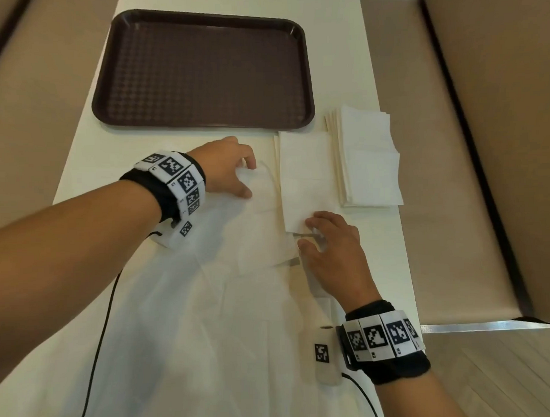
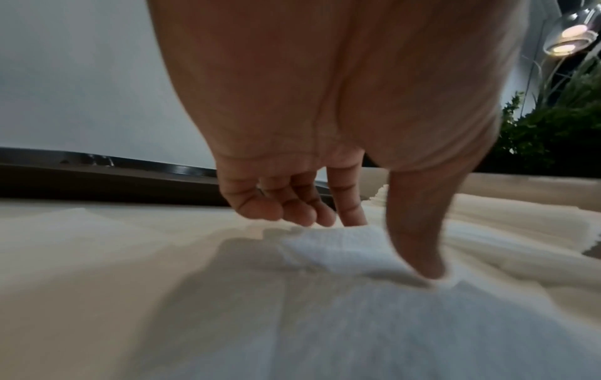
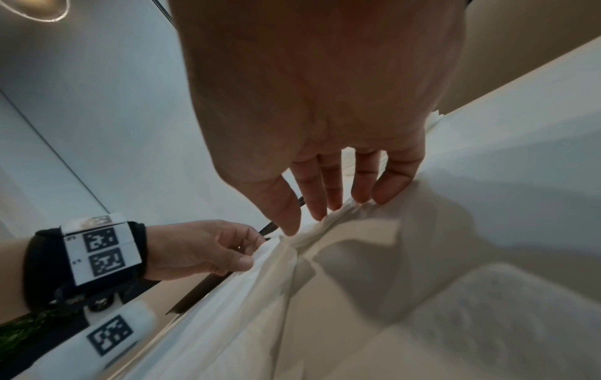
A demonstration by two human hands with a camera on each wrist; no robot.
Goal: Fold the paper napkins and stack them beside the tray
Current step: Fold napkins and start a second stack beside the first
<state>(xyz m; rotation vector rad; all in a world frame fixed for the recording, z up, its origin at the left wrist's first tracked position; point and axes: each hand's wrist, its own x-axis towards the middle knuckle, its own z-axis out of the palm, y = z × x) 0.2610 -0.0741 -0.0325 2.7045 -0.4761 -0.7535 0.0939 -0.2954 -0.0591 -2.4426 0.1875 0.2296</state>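
Note:
An empty brown tray [image 1: 200,70] lies at the far end of the white table [image 1: 78,159]. Beside its near right corner sits a stack of folded napkins [image 1: 372,167], with one more folded napkin [image 1: 307,182] lying just left of the stack. An unfolded white napkin [image 1: 262,227] is spread in front of me. My left hand [image 1: 249,179] pinches its raised far-left edge between thumb and fingers [image 2: 390,246]. My right hand [image 1: 309,233] has straight fingers, their tips [image 3: 320,216] touching the napkin's crinkled right edge, and it grips nothing.
More unfolded white napkins [image 1: 194,351] overlap across the near part of the table. Beige benches [image 1: 484,169] run along both sides of the narrow table. Black cables [image 1: 98,355] trail from both wrist bands. The tray's rim [image 2: 97,177] is just beyond my left hand.

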